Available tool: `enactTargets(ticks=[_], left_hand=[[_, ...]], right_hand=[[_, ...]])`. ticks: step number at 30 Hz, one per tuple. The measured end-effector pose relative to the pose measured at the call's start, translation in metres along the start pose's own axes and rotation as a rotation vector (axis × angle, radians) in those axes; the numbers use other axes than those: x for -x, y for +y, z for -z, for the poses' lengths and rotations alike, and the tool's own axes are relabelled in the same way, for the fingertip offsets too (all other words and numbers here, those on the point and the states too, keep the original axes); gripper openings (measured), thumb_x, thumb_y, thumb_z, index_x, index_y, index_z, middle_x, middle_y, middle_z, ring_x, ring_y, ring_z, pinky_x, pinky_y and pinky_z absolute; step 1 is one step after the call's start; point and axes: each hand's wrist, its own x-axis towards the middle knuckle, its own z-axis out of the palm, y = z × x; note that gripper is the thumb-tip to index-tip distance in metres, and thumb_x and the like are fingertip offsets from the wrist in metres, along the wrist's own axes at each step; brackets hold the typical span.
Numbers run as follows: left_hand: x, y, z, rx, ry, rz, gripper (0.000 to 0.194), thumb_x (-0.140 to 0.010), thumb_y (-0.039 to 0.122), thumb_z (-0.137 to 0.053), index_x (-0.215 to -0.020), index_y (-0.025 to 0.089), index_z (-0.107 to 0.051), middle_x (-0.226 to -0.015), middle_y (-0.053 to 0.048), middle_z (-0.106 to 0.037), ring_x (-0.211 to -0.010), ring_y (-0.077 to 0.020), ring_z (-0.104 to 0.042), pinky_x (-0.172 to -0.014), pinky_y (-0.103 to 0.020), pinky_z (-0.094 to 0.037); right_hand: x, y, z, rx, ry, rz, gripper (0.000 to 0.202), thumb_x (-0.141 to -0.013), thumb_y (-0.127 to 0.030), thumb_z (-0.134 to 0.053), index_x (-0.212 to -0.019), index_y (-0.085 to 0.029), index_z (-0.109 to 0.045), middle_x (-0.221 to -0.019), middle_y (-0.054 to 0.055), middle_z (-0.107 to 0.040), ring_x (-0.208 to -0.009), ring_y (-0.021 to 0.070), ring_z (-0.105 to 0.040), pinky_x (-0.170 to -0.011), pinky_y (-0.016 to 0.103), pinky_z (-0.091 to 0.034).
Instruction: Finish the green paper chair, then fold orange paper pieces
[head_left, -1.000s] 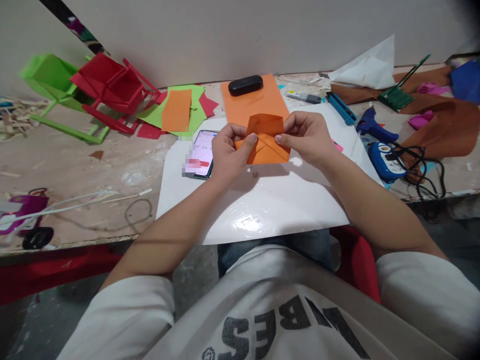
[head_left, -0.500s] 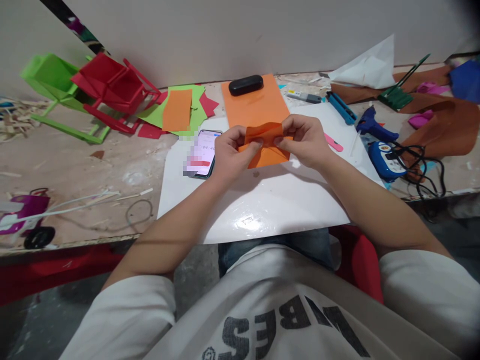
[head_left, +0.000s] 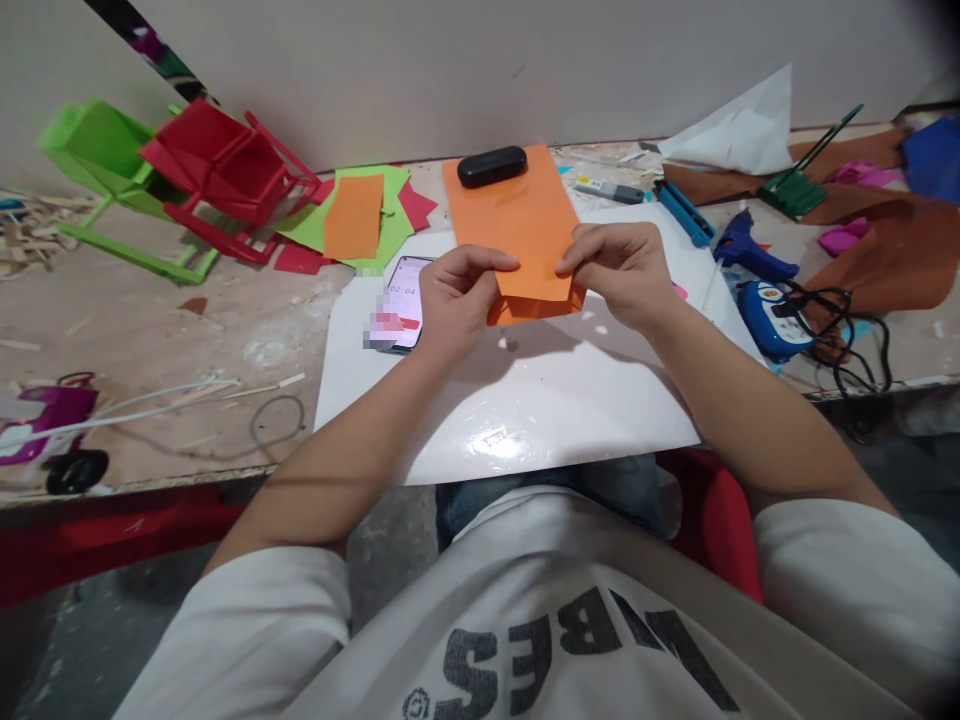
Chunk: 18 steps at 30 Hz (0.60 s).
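Observation:
A folded piece of orange paper [head_left: 534, 284] is held up over the white board [head_left: 480, 430], its front flap bent down and a darker gap showing beneath. My left hand [head_left: 459, 295] pinches its left edge, fingertips along the top fold. On the opposite edge, my right hand [head_left: 619, 265] grips the paper between thumb and fingers. Behind it lies a larger orange sheet [head_left: 510, 215] with a black oblong case [head_left: 492, 167] on top. Close to my left hand rests a phone [head_left: 405, 300] with a timer on its screen.
Red [head_left: 232, 165] and green [head_left: 112, 150] miniature rocking chairs stand at left, beside paper scraps [head_left: 397, 215]. On the right are a blue glue gun [head_left: 750, 245], a teal cutter [head_left: 684, 214], a marker [head_left: 607, 191] and a blue device [head_left: 772, 320] with black cable.
The orange paper's upper flap has tipped forward and down toward me, exposing the underside gap. Both hands have shifted their fingers onto the upper fold.

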Motion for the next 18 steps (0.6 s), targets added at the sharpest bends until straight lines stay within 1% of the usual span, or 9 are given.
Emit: enactTargets(ticks=[2,4,6,7,8,10,13,16,18], left_hand=[[0.0,0.002,0.001,0.0,0.014,-0.006,0.018,-0.104,0.036,-0.085,-0.088,0.03,-0.087,-0.086,-0.001,-0.077,-0.075,-0.0161,-0.072,-0.065,-0.031,-0.057],[-0.001,0.002,0.003,0.004,-0.009,0.01,0.02,-0.105,0.03,-0.079,-0.086,0.029,-0.086,-0.081,0.0,-0.074,-0.065,-0.013,-0.065,-0.058,-0.029,-0.051],[-0.002,0.001,0.006,0.014,-0.058,0.027,0.023,-0.106,0.029,-0.074,-0.086,0.029,-0.084,-0.077,0.001,-0.07,-0.057,-0.0109,-0.057,-0.053,-0.028,-0.045],[-0.002,-0.001,0.008,0.025,-0.088,0.024,0.022,-0.107,0.031,-0.075,-0.086,0.029,-0.083,-0.077,0.001,-0.069,-0.056,-0.0106,-0.055,-0.053,-0.029,-0.045],[-0.003,-0.002,0.009,0.039,-0.117,0.011,0.021,-0.106,0.034,-0.077,-0.087,0.028,-0.082,-0.078,0.001,-0.069,-0.057,-0.0108,-0.056,-0.054,-0.029,-0.046],[-0.004,-0.006,0.012,0.064,-0.158,-0.032,0.02,-0.103,0.046,-0.088,-0.094,0.029,-0.08,-0.085,0.001,-0.071,-0.067,-0.0125,-0.063,-0.06,-0.03,-0.052],[-0.006,-0.007,0.013,0.029,-0.2,-0.051,0.043,-0.093,0.062,-0.101,-0.11,0.031,-0.078,-0.103,-0.001,-0.077,-0.088,-0.0174,-0.075,-0.075,-0.033,-0.063],[-0.006,-0.001,0.012,-0.046,-0.238,-0.001,0.057,-0.091,0.075,-0.101,-0.114,0.029,-0.077,-0.111,-0.004,-0.081,-0.103,-0.0223,-0.081,-0.089,-0.039,-0.069],[-0.005,0.005,0.01,-0.074,-0.233,0.039,0.059,-0.092,0.08,-0.098,-0.111,0.028,-0.079,-0.109,-0.005,-0.082,-0.102,-0.023,-0.082,-0.091,-0.04,-0.07]], right_hand=[[-0.001,0.001,0.002,0.008,-0.019,0.04,0.013,-0.088,-0.031,-0.087,-0.078,-0.024,-0.082,-0.083,0.005,-0.077,-0.088,0.0216,-0.074,-0.081,0.039,-0.063],[-0.001,0.002,0.005,0.035,-0.034,0.073,0.011,-0.089,-0.029,-0.087,-0.08,-0.025,-0.084,-0.084,0.005,-0.078,-0.086,0.0211,-0.073,-0.081,0.039,-0.063],[-0.001,0.003,0.008,0.07,-0.048,0.099,0.009,-0.089,-0.025,-0.087,-0.081,-0.025,-0.086,-0.084,0.004,-0.078,-0.085,0.0205,-0.072,-0.083,0.04,-0.064],[-0.001,0.004,0.009,0.085,-0.052,0.108,0.009,-0.09,-0.023,-0.086,-0.081,-0.025,-0.087,-0.084,0.004,-0.078,-0.085,0.0203,-0.072,-0.083,0.04,-0.064],[-0.001,0.005,0.009,0.099,-0.053,0.114,0.009,-0.09,-0.022,-0.086,-0.082,-0.026,-0.087,-0.084,0.004,-0.078,-0.085,0.0203,-0.071,-0.083,0.04,-0.064],[-0.001,0.007,0.01,0.11,-0.053,0.126,0.01,-0.091,-0.021,-0.084,-0.083,-0.026,-0.087,-0.084,0.003,-0.078,-0.085,0.0202,-0.071,-0.081,0.038,-0.063],[-0.002,0.011,0.01,0.109,-0.058,0.152,0.012,-0.091,-0.019,-0.081,-0.083,-0.026,-0.087,-0.084,0.003,-0.078,-0.085,0.0195,-0.071,-0.08,0.037,-0.061],[-0.002,0.011,0.01,0.138,-0.052,0.15,0.012,-0.091,-0.021,-0.081,-0.081,-0.026,-0.086,-0.084,0.002,-0.078,-0.084,0.02,-0.071,-0.08,0.037,-0.06],[-0.002,0.009,0.01,0.179,-0.042,0.123,0.013,-0.091,-0.022,-0.081,-0.081,-0.028,-0.086,-0.085,0.003,-0.079,-0.085,0.0211,-0.07,-0.082,0.039,-0.061]])
